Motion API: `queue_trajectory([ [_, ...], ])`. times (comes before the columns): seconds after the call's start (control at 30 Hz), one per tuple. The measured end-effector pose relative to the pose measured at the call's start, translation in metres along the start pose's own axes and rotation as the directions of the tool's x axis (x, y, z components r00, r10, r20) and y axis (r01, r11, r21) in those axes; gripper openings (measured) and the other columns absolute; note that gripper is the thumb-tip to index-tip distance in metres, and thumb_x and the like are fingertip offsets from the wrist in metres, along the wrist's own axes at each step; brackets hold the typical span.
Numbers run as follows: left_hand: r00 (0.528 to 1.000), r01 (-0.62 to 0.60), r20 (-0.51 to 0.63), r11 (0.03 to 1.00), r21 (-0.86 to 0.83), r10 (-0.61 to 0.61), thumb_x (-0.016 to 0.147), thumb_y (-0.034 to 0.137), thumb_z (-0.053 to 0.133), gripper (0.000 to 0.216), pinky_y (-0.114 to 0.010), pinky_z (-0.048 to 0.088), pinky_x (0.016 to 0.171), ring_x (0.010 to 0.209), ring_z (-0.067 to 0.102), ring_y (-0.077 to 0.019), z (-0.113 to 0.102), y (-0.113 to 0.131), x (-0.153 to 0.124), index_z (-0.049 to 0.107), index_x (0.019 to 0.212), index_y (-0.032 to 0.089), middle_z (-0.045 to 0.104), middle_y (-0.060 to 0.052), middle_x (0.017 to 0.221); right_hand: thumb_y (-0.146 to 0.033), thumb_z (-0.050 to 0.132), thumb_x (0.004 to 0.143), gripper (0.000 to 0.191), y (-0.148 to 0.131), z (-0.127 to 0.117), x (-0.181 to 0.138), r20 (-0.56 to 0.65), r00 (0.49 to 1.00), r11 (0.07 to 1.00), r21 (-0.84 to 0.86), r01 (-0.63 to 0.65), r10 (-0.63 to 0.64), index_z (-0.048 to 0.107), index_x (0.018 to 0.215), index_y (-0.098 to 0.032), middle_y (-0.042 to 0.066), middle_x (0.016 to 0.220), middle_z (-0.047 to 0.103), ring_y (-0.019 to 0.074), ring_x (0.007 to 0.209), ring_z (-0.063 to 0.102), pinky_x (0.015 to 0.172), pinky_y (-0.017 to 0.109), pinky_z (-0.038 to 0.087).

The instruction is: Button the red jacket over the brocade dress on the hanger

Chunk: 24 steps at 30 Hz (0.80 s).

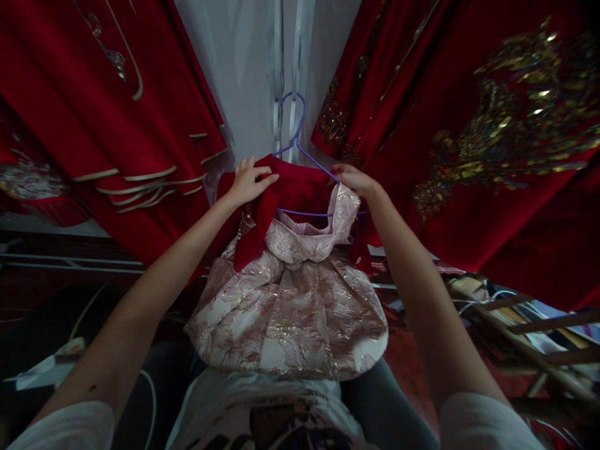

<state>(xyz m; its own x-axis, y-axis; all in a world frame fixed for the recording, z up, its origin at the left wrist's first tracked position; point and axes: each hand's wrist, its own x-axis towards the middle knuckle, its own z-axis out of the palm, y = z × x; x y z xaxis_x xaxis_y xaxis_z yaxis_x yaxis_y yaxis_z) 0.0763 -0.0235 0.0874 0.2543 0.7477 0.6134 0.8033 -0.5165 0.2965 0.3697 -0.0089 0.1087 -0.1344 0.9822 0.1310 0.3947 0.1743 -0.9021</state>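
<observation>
A pale pink and gold brocade dress (323, 312) hangs in front of me, its skirt puffed out over my lap. A purple hanger (297, 134) rises from its neckline, hooked near a pale rail. Over the hanger's left side lies a red garment (262, 219) with a beaded trim, covering the dress's left shoulder. My left hand (250, 181) is closed on the red garment at that shoulder, thumb and forefinger close together. My right hand (354, 178) pinches the dress's strap at the hanger's right end; its fingertips are partly hidden.
Red garments with gold edging (135, 125) hang at the left. On the right hangs a red garment with gold sequin embroidery (506, 119). A wooden rack (539, 350) with various items stands at the lower right. A white cable (152, 400) runs beside my left leg.
</observation>
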Motion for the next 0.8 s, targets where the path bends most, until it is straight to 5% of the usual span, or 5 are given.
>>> queue_trajectory([
  [0.17,1.000,-0.018,0.025,0.999,0.032,0.017,0.091,0.052,0.044,0.037,-0.052,0.033,0.101,0.118,0.045,-0.0326,0.001,0.000,0.001,0.066,0.094,0.022,0.053,-0.013,0.116,-0.010,0.061,0.053,0.034,0.002,-0.011,0.008,-0.250,0.901,0.927,-0.222,0.303,-0.354,0.037,0.074,-0.024,-0.003,0.069,0.047,0.0126,0.062,0.046,0.058,0.026,0.041],
  [0.33,0.999,-0.009,0.053,0.998,0.067,0.006,0.092,0.053,0.039,0.041,-0.054,0.031,0.102,0.121,0.043,-0.0345,0.001,0.004,-0.001,0.063,0.096,0.020,0.051,-0.015,0.120,-0.006,0.057,0.053,0.029,0.007,-0.055,-0.011,-0.405,0.813,0.836,-0.522,0.171,-0.418,0.040,0.068,-0.023,-0.001,0.067,0.046,0.0157,0.066,0.045,0.065,0.031,0.040],
  [0.57,0.999,0.003,0.053,0.999,0.048,-0.006,0.091,0.055,0.040,0.042,-0.056,0.028,0.101,0.120,0.042,-0.0377,0.000,0.015,-0.008,0.063,0.095,0.020,0.050,-0.015,0.117,-0.011,0.064,0.058,0.021,0.019,-0.101,-0.073,-0.489,0.820,0.894,-0.444,0.060,-0.298,0.050,0.070,-0.021,-0.001,0.065,0.051,0.0136,0.059,0.044,0.059,0.030,0.038],
  [0.8,0.998,0.040,0.036,0.997,0.066,-0.042,0.091,0.055,0.039,0.044,-0.056,0.027,0.101,0.122,0.038,-0.0401,0.001,0.028,-0.015,0.062,0.095,0.019,0.047,-0.017,0.120,-0.036,0.077,0.062,0.029,-0.003,-0.071,-0.123,-0.190,0.951,0.920,-0.357,0.163,-0.243,0.056,0.075,-0.021,-0.001,0.066,0.054,0.0133,0.060,0.049,0.057,0.027,0.040],
])
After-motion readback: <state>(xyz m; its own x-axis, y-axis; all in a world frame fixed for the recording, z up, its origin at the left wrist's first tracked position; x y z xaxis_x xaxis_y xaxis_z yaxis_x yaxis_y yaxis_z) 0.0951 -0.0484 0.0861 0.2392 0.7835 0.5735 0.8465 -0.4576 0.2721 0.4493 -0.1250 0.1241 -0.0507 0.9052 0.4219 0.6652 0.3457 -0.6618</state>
